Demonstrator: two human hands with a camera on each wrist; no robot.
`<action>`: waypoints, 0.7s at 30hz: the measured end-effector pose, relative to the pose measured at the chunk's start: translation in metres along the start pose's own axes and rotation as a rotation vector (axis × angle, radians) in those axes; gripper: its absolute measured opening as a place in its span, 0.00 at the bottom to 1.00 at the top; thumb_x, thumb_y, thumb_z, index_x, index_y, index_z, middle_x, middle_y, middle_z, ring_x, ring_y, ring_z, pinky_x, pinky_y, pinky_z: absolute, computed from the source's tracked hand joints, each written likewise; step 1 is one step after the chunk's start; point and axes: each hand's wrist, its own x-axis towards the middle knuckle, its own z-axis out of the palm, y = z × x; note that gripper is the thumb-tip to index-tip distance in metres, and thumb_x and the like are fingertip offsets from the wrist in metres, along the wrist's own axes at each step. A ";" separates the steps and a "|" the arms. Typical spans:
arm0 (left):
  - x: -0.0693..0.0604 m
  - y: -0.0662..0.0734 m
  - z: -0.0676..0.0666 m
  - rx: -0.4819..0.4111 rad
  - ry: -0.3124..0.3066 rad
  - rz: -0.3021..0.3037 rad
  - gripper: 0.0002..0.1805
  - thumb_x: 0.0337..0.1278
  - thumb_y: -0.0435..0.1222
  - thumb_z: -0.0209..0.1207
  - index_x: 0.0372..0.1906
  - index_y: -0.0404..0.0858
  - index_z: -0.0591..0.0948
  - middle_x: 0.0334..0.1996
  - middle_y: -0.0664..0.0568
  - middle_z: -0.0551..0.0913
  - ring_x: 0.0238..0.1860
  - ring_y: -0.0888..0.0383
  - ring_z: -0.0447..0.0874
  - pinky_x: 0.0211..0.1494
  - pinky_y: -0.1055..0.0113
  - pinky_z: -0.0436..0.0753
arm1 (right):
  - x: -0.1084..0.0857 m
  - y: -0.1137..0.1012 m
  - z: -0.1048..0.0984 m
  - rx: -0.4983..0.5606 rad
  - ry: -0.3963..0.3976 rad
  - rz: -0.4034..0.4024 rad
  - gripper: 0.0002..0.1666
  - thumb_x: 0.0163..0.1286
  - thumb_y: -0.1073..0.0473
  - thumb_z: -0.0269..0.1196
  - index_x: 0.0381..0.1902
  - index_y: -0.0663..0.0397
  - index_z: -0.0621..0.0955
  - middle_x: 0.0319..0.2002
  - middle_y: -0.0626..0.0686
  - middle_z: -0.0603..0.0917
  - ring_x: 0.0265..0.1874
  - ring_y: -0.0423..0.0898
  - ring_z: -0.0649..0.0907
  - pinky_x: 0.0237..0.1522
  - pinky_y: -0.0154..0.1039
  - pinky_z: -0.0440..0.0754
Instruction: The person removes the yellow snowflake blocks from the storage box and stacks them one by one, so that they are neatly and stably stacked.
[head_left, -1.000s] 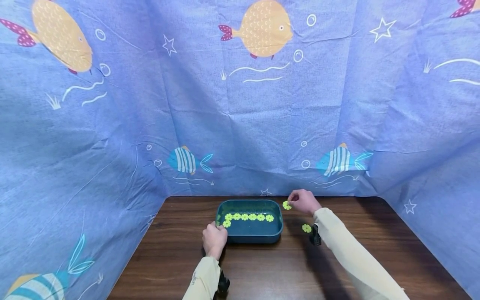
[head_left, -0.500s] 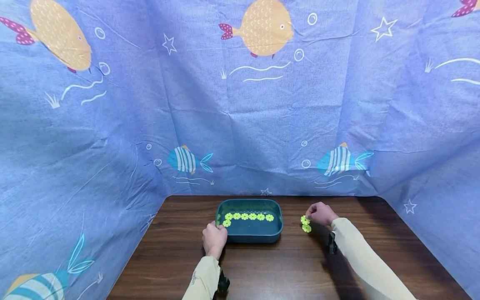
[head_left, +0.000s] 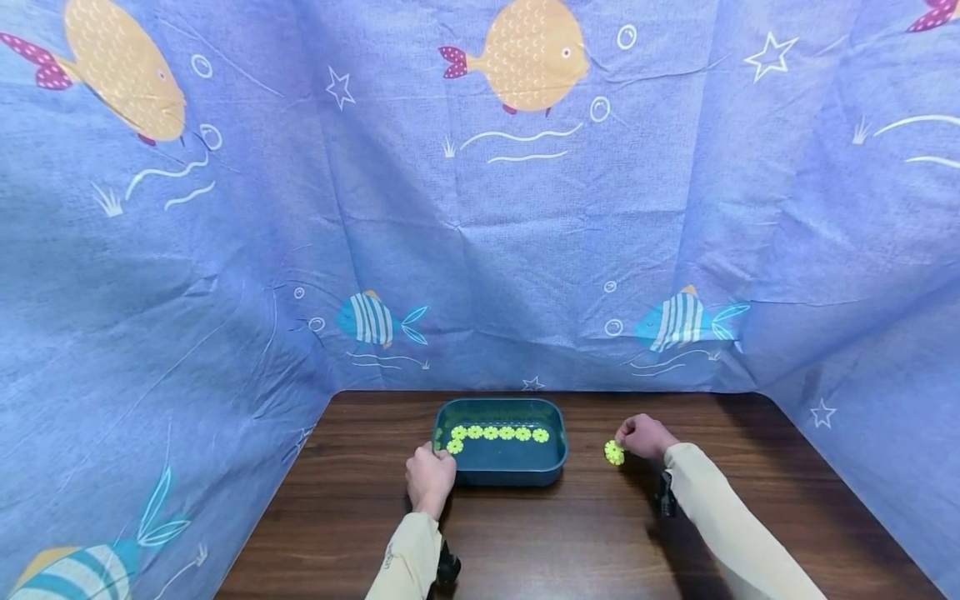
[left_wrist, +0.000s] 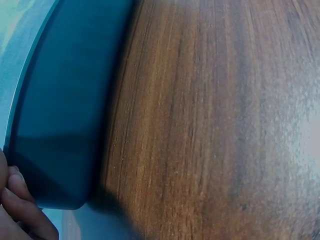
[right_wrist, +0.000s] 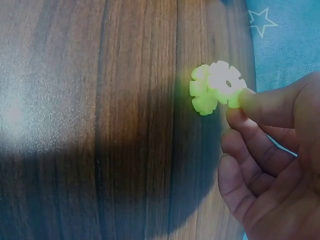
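My right hand (head_left: 648,436) pinches a yellow-green notched flower-shaped disc (right_wrist: 226,84) between thumb and forefinger, to the right of a dark teal basin (head_left: 510,477). A second disc (right_wrist: 202,95) of the same kind is partly hidden behind the held one; whether the two touch I cannot tell. My left hand (head_left: 430,479) holds the basin's near left corner, thumb and fingers at the rim. Inside the basin several matching discs (head_left: 491,433) form a row, with one more disc (head_left: 454,447) in front of its left end.
The basin stands on a brown wood-grain table (head_left: 525,542). A blue cloth (head_left: 480,250) printed with fish hangs behind the table and along both sides. Dark devices are strapped at both wrists, the left device (head_left: 447,567) near the table's front.
My right hand has moved right and towards me from beside the basin's far right corner, carrying the disc to the one on the table. My left hand stays on the basin.
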 end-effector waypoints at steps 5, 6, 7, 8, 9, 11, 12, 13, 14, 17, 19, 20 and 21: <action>0.000 0.000 0.001 0.002 0.006 0.001 0.09 0.58 0.33 0.52 0.25 0.36 0.78 0.30 0.39 0.85 0.32 0.45 0.83 0.36 0.47 0.80 | 0.001 0.005 0.003 -0.038 0.012 -0.003 0.04 0.60 0.65 0.61 0.28 0.60 0.83 0.26 0.49 0.81 0.28 0.43 0.75 0.35 0.39 0.73; 0.000 0.000 0.001 0.003 0.006 0.001 0.09 0.58 0.33 0.51 0.26 0.36 0.78 0.30 0.39 0.85 0.32 0.44 0.83 0.36 0.46 0.80 | 0.001 0.006 0.004 -0.050 0.015 -0.006 0.05 0.60 0.65 0.61 0.28 0.60 0.83 0.26 0.48 0.81 0.28 0.43 0.75 0.35 0.39 0.73; 0.000 0.000 0.000 0.004 0.007 0.002 0.09 0.58 0.33 0.51 0.26 0.35 0.78 0.31 0.39 0.85 0.32 0.44 0.83 0.36 0.46 0.80 | 0.001 0.007 0.005 -0.057 0.019 -0.007 0.05 0.60 0.65 0.61 0.27 0.60 0.83 0.26 0.48 0.81 0.28 0.43 0.75 0.35 0.39 0.73; 0.000 0.000 0.000 0.005 0.006 0.002 0.09 0.58 0.34 0.51 0.26 0.35 0.78 0.31 0.38 0.85 0.32 0.44 0.83 0.36 0.46 0.80 | 0.001 0.008 0.006 -0.058 0.023 -0.004 0.05 0.60 0.64 0.62 0.27 0.60 0.83 0.26 0.48 0.81 0.27 0.43 0.75 0.35 0.38 0.73; 0.000 0.000 0.000 0.005 0.005 0.002 0.09 0.58 0.34 0.51 0.26 0.35 0.78 0.31 0.38 0.85 0.32 0.44 0.83 0.36 0.46 0.80 | 0.001 0.008 0.006 -0.059 0.028 -0.001 0.05 0.59 0.64 0.62 0.27 0.60 0.83 0.25 0.48 0.82 0.27 0.43 0.75 0.35 0.38 0.73; 0.000 0.000 0.000 0.005 0.005 0.001 0.09 0.58 0.34 0.51 0.26 0.36 0.78 0.30 0.38 0.85 0.32 0.44 0.82 0.36 0.46 0.80 | 0.001 0.009 0.007 -0.071 0.039 -0.006 0.05 0.59 0.64 0.62 0.26 0.59 0.84 0.25 0.48 0.82 0.27 0.43 0.75 0.36 0.39 0.74; 0.000 0.000 0.001 0.005 0.005 0.000 0.09 0.58 0.34 0.51 0.25 0.36 0.77 0.30 0.39 0.84 0.31 0.44 0.82 0.36 0.46 0.80 | 0.001 0.010 0.008 -0.078 0.044 -0.008 0.05 0.59 0.64 0.62 0.26 0.59 0.84 0.26 0.48 0.82 0.28 0.42 0.76 0.36 0.39 0.75; 0.000 0.000 0.001 0.005 0.008 -0.001 0.09 0.58 0.34 0.51 0.25 0.36 0.77 0.30 0.39 0.84 0.32 0.44 0.82 0.37 0.46 0.80 | 0.001 0.010 0.008 -0.077 0.049 -0.007 0.06 0.60 0.63 0.62 0.26 0.59 0.84 0.26 0.48 0.83 0.28 0.43 0.76 0.37 0.39 0.75; 0.000 0.000 0.001 0.006 0.010 0.002 0.09 0.58 0.33 0.51 0.24 0.36 0.77 0.30 0.38 0.84 0.32 0.43 0.82 0.37 0.46 0.80 | 0.002 0.010 0.009 -0.079 0.058 -0.005 0.06 0.60 0.63 0.62 0.26 0.58 0.84 0.26 0.48 0.83 0.28 0.43 0.76 0.38 0.40 0.76; 0.000 0.000 0.001 0.007 0.017 0.002 0.10 0.58 0.34 0.51 0.23 0.36 0.76 0.30 0.38 0.85 0.33 0.42 0.83 0.38 0.45 0.80 | 0.002 0.010 0.010 -0.089 0.075 -0.014 0.06 0.60 0.63 0.62 0.26 0.58 0.84 0.26 0.49 0.83 0.28 0.43 0.77 0.38 0.42 0.77; 0.000 0.000 0.002 0.006 0.022 0.006 0.10 0.58 0.33 0.51 0.23 0.36 0.76 0.30 0.38 0.85 0.33 0.42 0.83 0.38 0.45 0.80 | 0.002 0.010 0.011 -0.093 0.081 -0.012 0.06 0.60 0.62 0.62 0.26 0.58 0.84 0.27 0.49 0.84 0.29 0.44 0.78 0.39 0.43 0.77; 0.000 0.000 0.002 0.006 0.023 0.009 0.10 0.58 0.33 0.51 0.22 0.36 0.75 0.29 0.38 0.84 0.33 0.42 0.83 0.38 0.45 0.80 | 0.002 0.009 0.011 -0.093 0.082 -0.007 0.06 0.60 0.62 0.62 0.27 0.58 0.84 0.27 0.49 0.84 0.29 0.44 0.78 0.39 0.43 0.77; 0.000 0.000 0.002 0.004 0.023 0.004 0.10 0.58 0.33 0.51 0.22 0.37 0.75 0.29 0.38 0.84 0.33 0.42 0.83 0.38 0.45 0.80 | 0.002 0.009 0.011 -0.092 0.080 -0.001 0.06 0.61 0.62 0.62 0.27 0.58 0.84 0.27 0.49 0.84 0.29 0.44 0.78 0.39 0.42 0.77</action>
